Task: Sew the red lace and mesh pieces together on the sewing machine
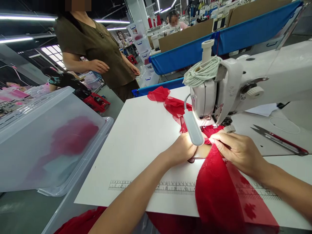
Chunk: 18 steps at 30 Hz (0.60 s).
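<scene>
A length of red lace fabric (216,188) runs from the table's front edge up to the needle area of a white sewing machine (253,78). Thumb and fingers of my right hand (237,151) pinch the fabric's edge just in front of the presser foot. My left hand (184,148) lies at the left of the needle area, its fingers curled and partly hidden behind a small grey lamp (193,128). Whether those fingers grip the fabric is hard to see. Beyond the needle, more sheer red fabric (174,105) trails over the white tabletop (109,139).
Thread snips (280,139) lie on the machine bed at the right. A printed ruler (170,188) runs along the table's front. At the left stands a translucent plastic bin (48,139) with red fabric inside. A person in an olive top (97,48) stands beyond the table.
</scene>
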Each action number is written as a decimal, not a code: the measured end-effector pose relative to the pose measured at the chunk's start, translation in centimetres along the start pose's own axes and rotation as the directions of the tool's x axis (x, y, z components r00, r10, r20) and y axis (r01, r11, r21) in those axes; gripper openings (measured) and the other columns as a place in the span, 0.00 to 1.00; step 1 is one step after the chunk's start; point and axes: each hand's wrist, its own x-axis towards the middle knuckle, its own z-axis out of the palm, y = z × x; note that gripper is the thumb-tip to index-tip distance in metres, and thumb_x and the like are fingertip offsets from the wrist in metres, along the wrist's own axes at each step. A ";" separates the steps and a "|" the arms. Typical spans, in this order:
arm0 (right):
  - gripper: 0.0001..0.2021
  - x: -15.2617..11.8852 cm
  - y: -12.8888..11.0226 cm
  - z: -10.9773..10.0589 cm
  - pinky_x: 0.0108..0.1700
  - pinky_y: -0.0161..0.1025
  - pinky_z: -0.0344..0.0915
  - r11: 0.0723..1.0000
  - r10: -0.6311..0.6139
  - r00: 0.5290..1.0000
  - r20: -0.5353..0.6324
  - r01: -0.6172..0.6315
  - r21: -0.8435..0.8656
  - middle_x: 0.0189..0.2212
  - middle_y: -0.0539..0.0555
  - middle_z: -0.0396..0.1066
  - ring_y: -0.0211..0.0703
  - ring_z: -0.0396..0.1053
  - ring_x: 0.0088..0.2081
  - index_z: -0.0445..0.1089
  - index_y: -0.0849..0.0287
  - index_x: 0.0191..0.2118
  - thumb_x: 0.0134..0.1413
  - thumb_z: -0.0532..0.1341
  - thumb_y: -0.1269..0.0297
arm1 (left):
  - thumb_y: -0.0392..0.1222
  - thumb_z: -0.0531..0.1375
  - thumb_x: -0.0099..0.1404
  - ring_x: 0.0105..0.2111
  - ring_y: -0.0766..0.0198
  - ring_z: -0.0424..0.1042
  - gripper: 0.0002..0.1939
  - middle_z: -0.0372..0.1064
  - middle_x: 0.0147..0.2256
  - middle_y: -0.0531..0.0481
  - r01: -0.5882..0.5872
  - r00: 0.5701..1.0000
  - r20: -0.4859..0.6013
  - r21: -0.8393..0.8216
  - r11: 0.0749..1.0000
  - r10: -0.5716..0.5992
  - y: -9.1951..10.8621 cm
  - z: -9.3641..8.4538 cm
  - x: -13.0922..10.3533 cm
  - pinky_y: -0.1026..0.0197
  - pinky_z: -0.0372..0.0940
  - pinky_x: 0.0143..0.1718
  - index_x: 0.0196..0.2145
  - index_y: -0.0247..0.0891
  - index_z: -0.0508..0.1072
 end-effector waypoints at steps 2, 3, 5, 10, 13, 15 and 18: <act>0.14 0.0 -0.1 0.0 0.30 0.37 0.61 1.000 0.018 1.000 0.012 -0.018 0.010 0.30 0.51 0.76 0.39 0.70 0.28 0.70 0.55 0.34 0.72 0.52 0.65 | 0.38 0.51 0.73 0.33 0.59 0.74 0.12 0.73 0.32 0.50 -0.023 1.000 0.002 0.011 1.000 0.023 0.2 0.1 0.0 0.56 0.72 0.34 0.42 0.41 0.75; 0.15 0.0 -0.1 0.0 0.29 0.37 0.60 1.000 0.016 1.000 0.015 -0.016 0.009 0.28 0.51 0.74 0.38 0.69 0.27 0.70 0.55 0.32 0.72 0.51 0.65 | 0.40 0.53 0.72 0.33 0.59 0.73 0.09 0.72 0.31 0.50 -0.023 1.000 -0.002 0.013 1.000 0.023 0.2 0.3 0.0 0.56 0.71 0.34 0.40 0.40 0.75; 0.17 -0.1 -0.2 0.0 0.29 0.37 0.59 1.000 -0.001 1.000 0.015 0.001 -0.002 0.26 0.49 0.71 0.37 0.66 0.25 0.69 0.55 0.31 0.72 0.51 0.63 | 0.42 0.57 0.71 0.32 0.60 0.72 0.09 0.71 0.29 0.51 -0.001 0.999 -0.040 0.013 1.000 0.002 0.3 0.8 0.0 0.57 0.70 0.34 0.35 0.39 0.74; 0.10 -0.3 0.1 0.0 0.27 0.36 0.59 0.997 -0.069 0.997 0.037 0.070 -0.023 0.29 0.50 0.73 0.37 0.66 0.25 0.68 0.56 0.37 0.70 0.54 0.60 | 0.41 0.54 0.75 0.31 0.62 0.70 0.17 0.68 0.27 0.52 0.005 0.996 -0.092 0.036 0.999 -0.002 0.2 1.3 -0.2 0.59 0.67 0.34 0.27 0.38 0.70; 0.06 -0.3 0.2 -0.1 0.26 0.37 0.59 0.992 -0.089 0.994 0.058 0.093 -0.081 0.32 0.52 0.75 0.40 0.70 0.27 0.69 0.56 0.41 0.67 0.54 0.65 | 0.38 0.52 0.76 0.32 0.63 0.70 0.15 0.69 0.29 0.52 -0.028 0.999 -0.036 0.066 0.997 0.031 0.1 0.8 -0.3 0.60 0.66 0.35 0.32 0.38 0.73; 0.07 -0.2 0.1 -0.2 0.27 0.37 0.60 0.990 -0.110 0.993 0.044 0.114 -0.083 0.31 0.52 0.75 0.40 0.71 0.28 0.70 0.57 0.41 0.67 0.54 0.68 | 0.36 0.51 0.76 0.32 0.63 0.69 0.14 0.70 0.30 0.52 -0.033 0.999 -0.017 0.059 0.998 0.035 0.3 0.4 -0.4 0.61 0.66 0.36 0.34 0.38 0.73; 0.09 0.0 -0.2 -0.2 0.29 0.35 0.62 0.995 -0.100 0.995 0.019 0.101 -0.026 0.30 0.50 0.75 0.38 0.70 0.28 0.71 0.56 0.39 0.69 0.54 0.68 | 0.35 0.51 0.76 0.33 0.63 0.70 0.14 0.70 0.29 0.53 -0.040 0.999 0.026 0.042 0.998 0.039 0.6 -0.3 -0.4 0.61 0.66 0.36 0.34 0.39 0.73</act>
